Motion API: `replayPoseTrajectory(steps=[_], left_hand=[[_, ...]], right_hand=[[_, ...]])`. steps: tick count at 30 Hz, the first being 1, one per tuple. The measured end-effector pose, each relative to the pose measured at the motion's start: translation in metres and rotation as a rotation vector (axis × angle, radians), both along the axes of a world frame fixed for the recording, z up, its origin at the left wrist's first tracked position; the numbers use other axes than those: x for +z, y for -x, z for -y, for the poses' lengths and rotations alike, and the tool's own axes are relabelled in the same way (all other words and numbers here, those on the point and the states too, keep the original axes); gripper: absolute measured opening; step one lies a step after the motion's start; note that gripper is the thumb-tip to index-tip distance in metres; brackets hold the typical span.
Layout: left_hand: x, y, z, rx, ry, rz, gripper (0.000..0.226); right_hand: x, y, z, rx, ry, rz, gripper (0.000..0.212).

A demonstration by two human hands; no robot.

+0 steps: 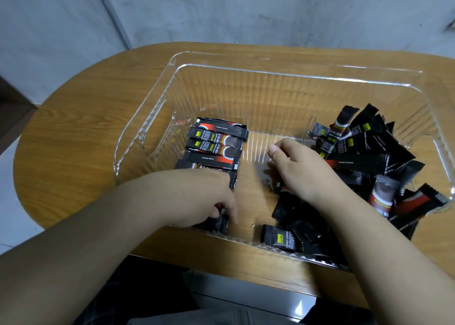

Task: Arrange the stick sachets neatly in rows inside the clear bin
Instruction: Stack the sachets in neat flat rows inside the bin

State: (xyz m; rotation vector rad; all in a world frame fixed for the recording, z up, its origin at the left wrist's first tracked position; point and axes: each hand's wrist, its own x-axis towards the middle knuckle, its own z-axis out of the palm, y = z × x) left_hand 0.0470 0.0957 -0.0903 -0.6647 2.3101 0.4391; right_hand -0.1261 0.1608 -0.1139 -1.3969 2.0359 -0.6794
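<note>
Bin on tabletop: one short row of sachets lies flat, side by side, at its left end; most sachets remain a loose heap at the right, so early going. Left hand pinches a sachet at the row's near end. Right hand rests curled on the heap's edge; cannot tell whether it holds one.

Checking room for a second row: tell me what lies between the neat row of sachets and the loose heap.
In the head view, mostly bare bin floor separates the neat row from the loose heap; only the right hand reaches into that gap.
</note>
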Motion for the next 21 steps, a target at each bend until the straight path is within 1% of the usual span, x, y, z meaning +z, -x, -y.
replayPoseTrajectory(steps=[1, 3, 6, 8, 11, 15, 17, 21], left_hand=[[-0.003, 0.002, 0.000, 0.008, -0.038, 0.054, 0.033], [0.000, 0.003, 0.001, 0.011, -0.043, 0.078, 0.031], [0.011, 0.001, -0.006, 0.048, -0.020, -0.174, 0.023], [0.014, 0.006, -0.016, 0.092, -0.116, -0.293, 0.019], [0.003, 0.025, -0.031, 0.137, -0.241, -0.317, 0.026], [-0.002, 0.037, -0.038, 0.131, -0.265, -0.336, 0.026], [0.003, 0.033, -0.032, 0.120, -0.241, -0.339, 0.024], [0.017, 0.011, -0.008, 0.176, -0.064, -0.296, 0.014]], right_hand=[[0.000, 0.000, 0.000, 0.001, 0.001, -0.001, 0.028], [-0.001, 0.000, 0.000, 0.000, 0.002, -0.002, 0.027], [-0.003, 0.001, 0.001, -0.008, 0.003, 0.000, 0.028], [-0.003, 0.001, 0.001, -0.012, 0.003, 0.004, 0.028], [-0.004, 0.001, 0.001, -0.013, 0.008, 0.005, 0.028], [-0.007, 0.002, 0.002, -0.022, 0.027, 0.031, 0.028], [-0.007, 0.002, 0.002, -0.016, 0.028, 0.019, 0.028], [-0.007, 0.003, 0.003, 0.000, 0.020, -0.020, 0.026]])
